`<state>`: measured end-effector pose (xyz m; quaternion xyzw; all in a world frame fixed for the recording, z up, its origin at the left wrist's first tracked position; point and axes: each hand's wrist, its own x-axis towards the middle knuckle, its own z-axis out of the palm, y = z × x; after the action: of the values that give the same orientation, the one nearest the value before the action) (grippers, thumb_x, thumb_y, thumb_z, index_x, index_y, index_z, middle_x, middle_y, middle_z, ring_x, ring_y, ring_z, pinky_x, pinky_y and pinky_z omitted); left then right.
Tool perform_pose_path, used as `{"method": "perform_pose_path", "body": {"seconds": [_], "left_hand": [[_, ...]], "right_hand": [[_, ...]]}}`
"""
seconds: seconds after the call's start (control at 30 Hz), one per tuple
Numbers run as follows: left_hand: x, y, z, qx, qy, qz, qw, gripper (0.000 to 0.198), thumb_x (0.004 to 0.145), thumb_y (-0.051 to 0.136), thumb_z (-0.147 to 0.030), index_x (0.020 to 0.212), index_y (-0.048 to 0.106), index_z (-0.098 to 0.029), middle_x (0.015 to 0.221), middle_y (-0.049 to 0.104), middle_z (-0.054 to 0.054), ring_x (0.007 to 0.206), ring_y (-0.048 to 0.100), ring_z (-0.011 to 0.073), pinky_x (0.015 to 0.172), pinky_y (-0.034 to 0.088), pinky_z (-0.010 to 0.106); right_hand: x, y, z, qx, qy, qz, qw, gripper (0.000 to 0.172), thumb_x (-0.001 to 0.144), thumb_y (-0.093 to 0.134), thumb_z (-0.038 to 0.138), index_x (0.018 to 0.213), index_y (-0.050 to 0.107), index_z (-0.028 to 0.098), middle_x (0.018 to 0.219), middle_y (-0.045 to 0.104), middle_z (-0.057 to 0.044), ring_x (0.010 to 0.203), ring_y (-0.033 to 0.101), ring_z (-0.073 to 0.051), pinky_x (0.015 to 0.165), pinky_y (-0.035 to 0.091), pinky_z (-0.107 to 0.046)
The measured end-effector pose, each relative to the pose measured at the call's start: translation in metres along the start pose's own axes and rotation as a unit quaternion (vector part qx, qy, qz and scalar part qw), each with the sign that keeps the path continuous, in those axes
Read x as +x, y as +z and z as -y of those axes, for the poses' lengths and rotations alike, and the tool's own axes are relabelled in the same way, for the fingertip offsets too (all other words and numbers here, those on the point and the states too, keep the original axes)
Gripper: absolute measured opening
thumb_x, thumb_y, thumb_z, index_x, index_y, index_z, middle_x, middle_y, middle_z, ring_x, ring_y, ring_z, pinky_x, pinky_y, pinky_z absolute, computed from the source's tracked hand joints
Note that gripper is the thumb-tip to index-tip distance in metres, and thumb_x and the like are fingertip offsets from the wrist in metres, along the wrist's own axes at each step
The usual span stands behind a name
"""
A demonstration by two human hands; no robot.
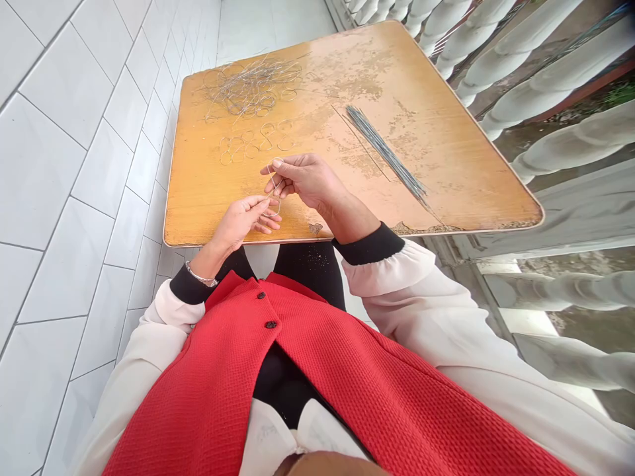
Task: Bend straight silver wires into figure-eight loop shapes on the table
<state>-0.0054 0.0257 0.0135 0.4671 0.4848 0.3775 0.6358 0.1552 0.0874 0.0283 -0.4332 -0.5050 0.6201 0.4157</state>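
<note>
Okay, so a thin silver wire loop (272, 210) sits just above the tabletop's front edge, between both hands. The right hand (302, 182) has a firm, closed grip, pinching the wire; the left hand (241, 223) is half open at the loop's lower end, and I can't tell if it's holding on. Pinching close to the bend looks steadiest. Small wire rings (253, 142) and a tangled silver wire heap (253, 86) lie toward the far-left corner, with a bundle of straight grey rods (384, 149) angled toward the right edge of the worn orange wooden tabletop (198, 205).

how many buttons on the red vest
2. The upper black button sits near the neckline of the red vest, and the lower black button sits just below it, where the vest's front edges meet. Others could be hidden from this view.
</note>
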Motion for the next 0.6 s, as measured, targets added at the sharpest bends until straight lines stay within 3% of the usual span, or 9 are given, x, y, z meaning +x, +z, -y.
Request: {"method": "perform_pose_path", "body": {"seconds": [0.17, 0.33, 0.5, 0.6], "left_hand": [[-0.001, 0.0, 0.007, -0.04, 0.027, 0.011, 0.999, 0.017, 0.102, 0.057, -0.026, 0.105, 0.069, -0.013, 0.079, 0.077, 0.002, 0.065, 0.073, 0.0088, 0.063, 0.054, 0.018], [0.0, 0.002, 0.007, -0.023, 0.034, -0.02, 0.999, 0.016, 0.101, 0.057, -0.023, 0.104, 0.07, -0.013, 0.076, 0.076, 0.002, 0.063, 0.072, 0.0089, 0.062, 0.054, 0.019], [0.001, 0.003, 0.004, 0.011, 0.021, -0.07, 0.997, 0.021, 0.104, 0.051, -0.023, 0.104, 0.069, -0.013, 0.074, 0.075, 0.002, 0.062, 0.072, 0.0085, 0.06, 0.053, 0.017], [0.002, 0.004, 0.005, 0.014, 0.028, -0.086, 0.996, 0.021, 0.104, 0.053, -0.028, 0.103, 0.069, -0.014, 0.077, 0.077, 0.003, 0.064, 0.073, 0.0096, 0.06, 0.053, 0.018]], "right_hand": [[-0.001, 0.0, 0.002, 0.026, 0.024, 0.019, 0.999, 0.027, 0.092, 0.077, 0.038, 0.078, 0.071, 0.016, 0.06, 0.07, -0.003, 0.046, 0.06, -0.009, 0.048, 0.052, -0.018], [0.0, 0.0, 0.002, 0.037, 0.035, 0.017, 0.999, 0.027, 0.094, 0.075, 0.038, 0.08, 0.071, 0.015, 0.062, 0.07, -0.003, 0.048, 0.063, -0.009, 0.053, 0.055, -0.019], [-0.007, -0.002, -0.004, 0.015, 0.0, -0.016, 1.0, 0.023, 0.089, 0.08, 0.037, 0.082, 0.073, 0.016, 0.077, 0.076, -0.005, 0.058, 0.065, -0.009, 0.053, 0.051, -0.018], [-0.015, 0.0, -0.012, -0.01, -0.027, -0.026, 0.999, 0.022, 0.082, 0.085, 0.035, 0.077, 0.074, 0.017, 0.074, 0.075, -0.004, 0.058, 0.062, -0.009, 0.051, 0.048, -0.019]]}}
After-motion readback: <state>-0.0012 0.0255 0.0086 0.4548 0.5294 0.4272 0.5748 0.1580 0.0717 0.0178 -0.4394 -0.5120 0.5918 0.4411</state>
